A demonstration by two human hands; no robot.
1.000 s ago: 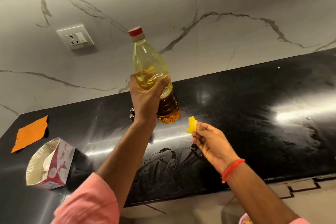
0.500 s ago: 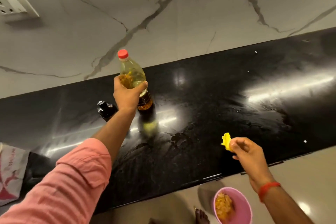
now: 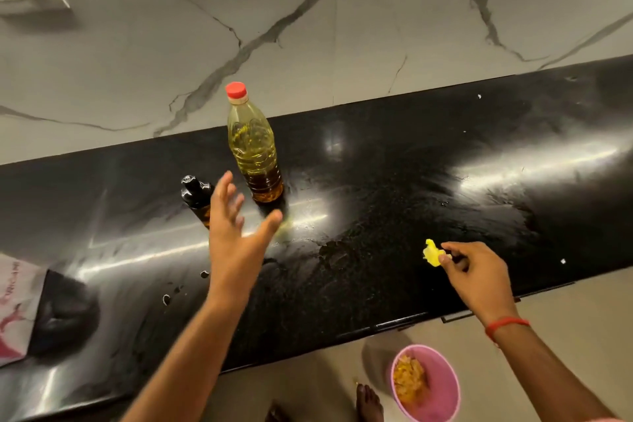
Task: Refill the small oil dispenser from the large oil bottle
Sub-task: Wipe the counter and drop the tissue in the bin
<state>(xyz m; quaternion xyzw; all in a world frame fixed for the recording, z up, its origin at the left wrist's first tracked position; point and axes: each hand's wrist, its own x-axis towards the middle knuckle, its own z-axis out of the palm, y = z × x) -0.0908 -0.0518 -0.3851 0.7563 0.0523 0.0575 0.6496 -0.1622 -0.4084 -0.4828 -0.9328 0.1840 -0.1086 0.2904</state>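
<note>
Nearest me, on the floor below the table edge, sits a pink bin [image 3: 442, 397] with yellowish scraps in it, a bare foot just beside it. Above it my right hand [image 3: 476, 276] pinches a small yellow scrap of plastic [image 3: 432, 253], likely a torn seal, over the front of the black table [image 3: 411, 181]; it has drifted toward that bin. Further in, my left hand [image 3: 236, 236] hangs spread and empty, fingers splayed. Half a second ago it was wrapped around the large oil bottle [image 3: 255, 151]; now the bottle stands upright by itself on the table, red cap [image 3: 236, 90] on, just beyond the fingertips. Touching nothing, the small oil dispenser [image 3: 198, 197], dark with a black top, stands just left of the bottle and partly behind my fingers. I judge the bottle is now staged, so both caps must come off before any pouring. Behind them rises the marbled wall.
</note>
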